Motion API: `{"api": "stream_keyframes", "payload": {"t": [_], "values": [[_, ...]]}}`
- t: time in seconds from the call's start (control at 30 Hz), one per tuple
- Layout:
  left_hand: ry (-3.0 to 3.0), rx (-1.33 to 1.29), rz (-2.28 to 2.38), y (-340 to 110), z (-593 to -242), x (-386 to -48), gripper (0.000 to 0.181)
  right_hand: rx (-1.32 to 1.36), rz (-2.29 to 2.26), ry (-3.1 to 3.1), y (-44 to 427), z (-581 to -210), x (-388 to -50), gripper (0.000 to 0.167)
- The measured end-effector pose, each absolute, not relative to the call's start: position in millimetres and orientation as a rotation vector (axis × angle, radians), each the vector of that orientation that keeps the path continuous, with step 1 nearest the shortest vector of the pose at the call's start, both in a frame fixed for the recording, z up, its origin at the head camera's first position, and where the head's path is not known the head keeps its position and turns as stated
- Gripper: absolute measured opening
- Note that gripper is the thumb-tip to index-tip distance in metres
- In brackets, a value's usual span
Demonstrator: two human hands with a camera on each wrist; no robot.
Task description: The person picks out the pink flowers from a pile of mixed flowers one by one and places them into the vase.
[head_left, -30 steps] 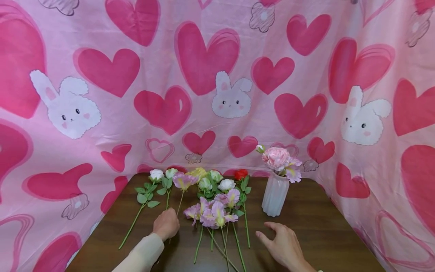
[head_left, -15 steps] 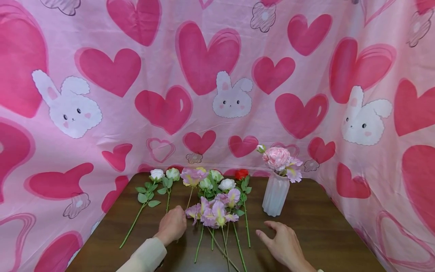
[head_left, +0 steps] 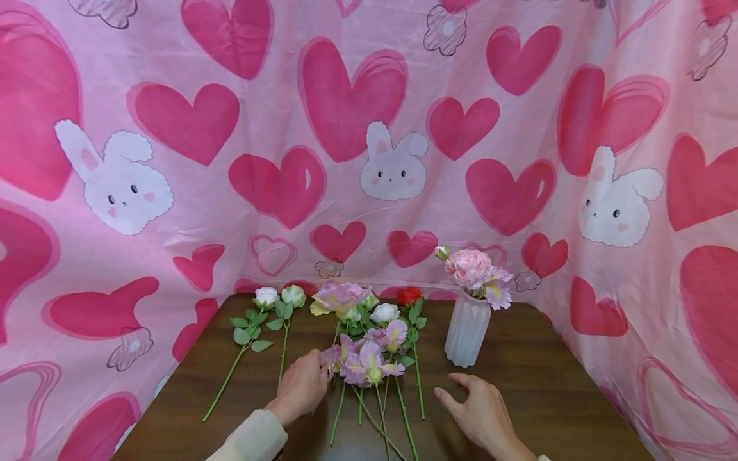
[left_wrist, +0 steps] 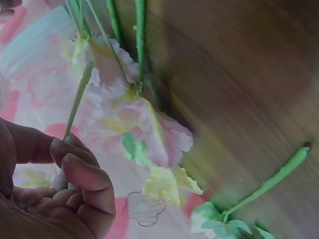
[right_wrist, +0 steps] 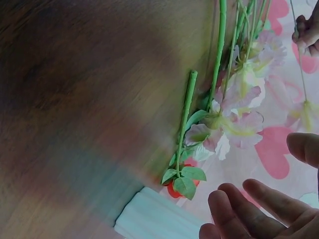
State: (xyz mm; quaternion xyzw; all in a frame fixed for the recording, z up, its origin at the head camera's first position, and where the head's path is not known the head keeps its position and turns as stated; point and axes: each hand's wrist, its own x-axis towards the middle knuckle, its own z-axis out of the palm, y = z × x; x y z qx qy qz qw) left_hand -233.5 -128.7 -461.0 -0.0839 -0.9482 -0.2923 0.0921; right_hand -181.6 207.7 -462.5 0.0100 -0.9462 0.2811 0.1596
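My left hand [head_left: 301, 387] pinches the thin stem of a pink and yellow iris-like flower [head_left: 340, 296], raised above the other flowers. In the left wrist view the cut end of its stem [left_wrist: 78, 99] sticks out past my thumb and fingertips. A bunch of pink-purple flowers [head_left: 369, 362] lies just right of that hand, stems toward me. My right hand [head_left: 481, 413] hovers over the table with its fingers spread, holding nothing, in front of a white ribbed vase [head_left: 466, 330]. The vase stands upright with a pink peony [head_left: 469, 267], a bud and a purple flower in it.
Two flowers, a white rose [head_left: 266, 296] and a pale green rose [head_left: 293, 295], lie at the left of the brown table [head_left: 542, 378]. A red rose [head_left: 409, 295] and a white rose [head_left: 384, 313] lie in the middle. A pink heart-print cloth [head_left: 346, 211] hangs behind.
My left hand has moved right and the flower in it has swung right over the middle roses, uncovering the pale green rose. My right hand stays nearly still.
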Motion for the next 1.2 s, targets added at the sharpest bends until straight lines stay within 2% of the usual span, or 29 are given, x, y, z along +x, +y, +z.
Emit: {"api": "stream_keyframes", "payload": {"t": [0.2, 0.4, 0.93, 1.2], "values": [[-2.778, -0.322, -0.875, -122, -460, -228, 0.019, 0.021, 0.813, -2.684, 208, -465, -183, 0.044], [-2.735, -0.405, -0.887, -116, -460, -221, 0.022, 0.018, 0.824, -2.686, 207, -463, -183, 0.047], [-2.624, -0.569, -0.885, -103, -462, -212, 0.01, 0.006, 0.846, -2.674, 205, -462, -184, 0.044], [-2.613, -0.617, -0.885, -95, -464, -207, 0.014, 0.011, 0.872, -2.672, 203, -461, -185, 0.046]]}}
